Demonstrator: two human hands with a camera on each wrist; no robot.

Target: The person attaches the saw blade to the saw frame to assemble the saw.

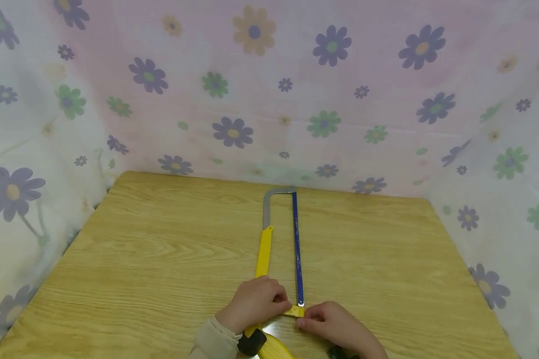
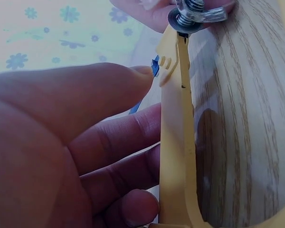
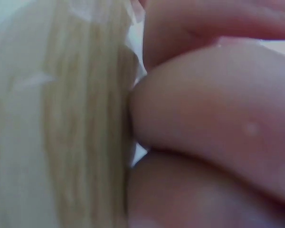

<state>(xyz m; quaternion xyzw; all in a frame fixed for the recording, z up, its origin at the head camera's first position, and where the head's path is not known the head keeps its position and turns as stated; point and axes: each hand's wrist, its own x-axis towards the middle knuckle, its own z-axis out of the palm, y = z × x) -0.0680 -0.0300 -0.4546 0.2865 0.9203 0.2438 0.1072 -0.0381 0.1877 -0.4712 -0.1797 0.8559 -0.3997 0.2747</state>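
A hacksaw lies lengthwise on the table, with a yellow and grey frame and a blue blade on its right side. My left hand grips the yellow frame near the handle. In the left wrist view, the thumb presses beside the blade's near end while the other fingers curl against the yellow frame. A metal wing nut sits on a threaded bolt at the frame's end. There my right hand has its bent fingers and thumb at the wing nut.
The hacksaw rests on a wood-grain table. Flower-printed cloth hangs along the back and both sides. A black wrist strap lies over part of the handle in the head view.
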